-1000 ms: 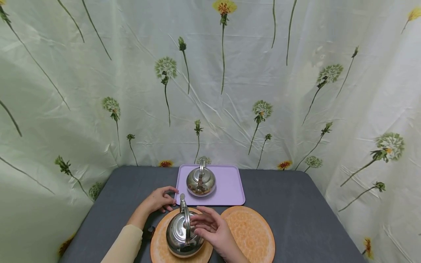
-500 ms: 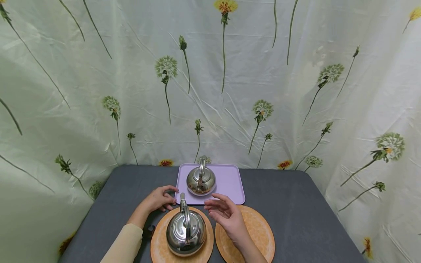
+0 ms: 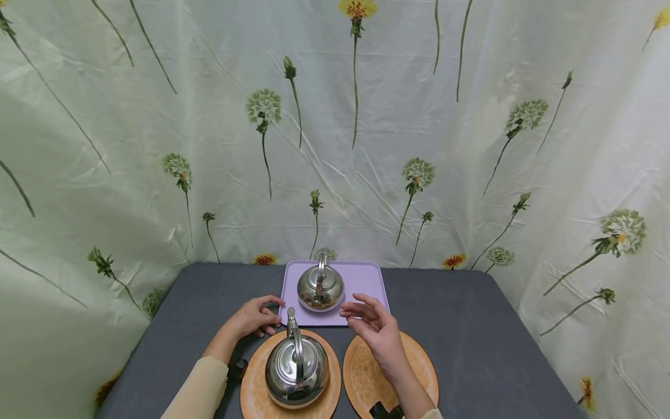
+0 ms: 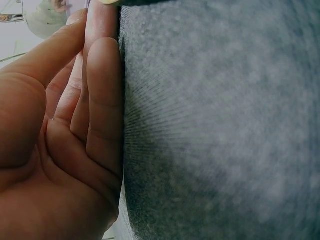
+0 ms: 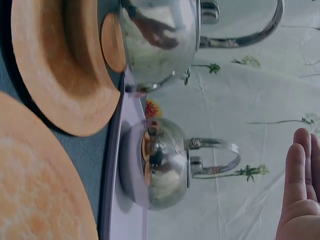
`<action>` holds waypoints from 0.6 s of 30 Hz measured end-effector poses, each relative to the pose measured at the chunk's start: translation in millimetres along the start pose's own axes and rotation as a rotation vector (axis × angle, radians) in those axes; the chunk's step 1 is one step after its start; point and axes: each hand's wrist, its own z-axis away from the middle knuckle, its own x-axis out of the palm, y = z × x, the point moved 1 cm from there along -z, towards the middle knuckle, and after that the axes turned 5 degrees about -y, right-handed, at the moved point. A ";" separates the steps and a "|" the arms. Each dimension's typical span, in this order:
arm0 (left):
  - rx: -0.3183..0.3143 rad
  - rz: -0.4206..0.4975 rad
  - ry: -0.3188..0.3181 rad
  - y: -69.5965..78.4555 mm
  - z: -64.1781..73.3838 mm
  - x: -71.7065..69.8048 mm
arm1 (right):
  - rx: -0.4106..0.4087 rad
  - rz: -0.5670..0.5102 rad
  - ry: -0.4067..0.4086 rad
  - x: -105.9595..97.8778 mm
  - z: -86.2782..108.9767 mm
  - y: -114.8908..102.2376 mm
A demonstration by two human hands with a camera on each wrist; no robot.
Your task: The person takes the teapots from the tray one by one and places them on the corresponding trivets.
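Across the head view, the rear kettle (image 3: 320,294) sits on the tray (image 3: 366,282), the front kettle (image 3: 282,381) on 1 of 2 mats (image 3: 253,378). Left-wrist view: left hand (image 4: 70,155) loose, unclenched, perhaps steadying the tray; right-wrist view: right hand (image 5: 300,200) extended, empty.

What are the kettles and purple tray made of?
The near kettle and far kettle look like polished metal, perhaps stainless steel, given their mirror-like reflections. The purple tray looks smooth and evenly coloured: likely plastic, though painted metal is possible.
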 end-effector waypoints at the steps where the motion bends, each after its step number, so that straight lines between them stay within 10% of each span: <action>1: 0.000 -0.001 0.000 0.0 0.0 0.0 | 0.000 0.004 0.007 -1.5 -1.1 0.1; 18: -0.009 0.017 -0.002 -0.6 0.7 0.5 | 0.062 0.052 0.120 -16.0 -20.8 5.8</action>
